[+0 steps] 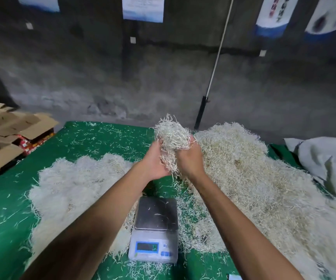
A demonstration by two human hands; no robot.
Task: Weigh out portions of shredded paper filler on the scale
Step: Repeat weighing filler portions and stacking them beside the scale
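Observation:
A clump of pale shredded paper filler [172,138] is held up in the air between my two hands, above the far side of the scale. My left hand [156,160] grips it from the left and my right hand [189,160] from the right, fingers curled into the shreds. Loose strands hang down between my wrists. The small digital scale [155,229] stands on the green table [5,209] below my forearms; its steel pan holds only a few stray strands. Its blue display is too small to read.
A big heap of filler [264,188] covers the table's right side, and a flatter, whiter heap [72,186] lies left of the scale. Open cardboard boxes [5,142] stand at the far left. A grey sack [324,158] lies at the right edge. A pole [213,77] leans on the wall behind.

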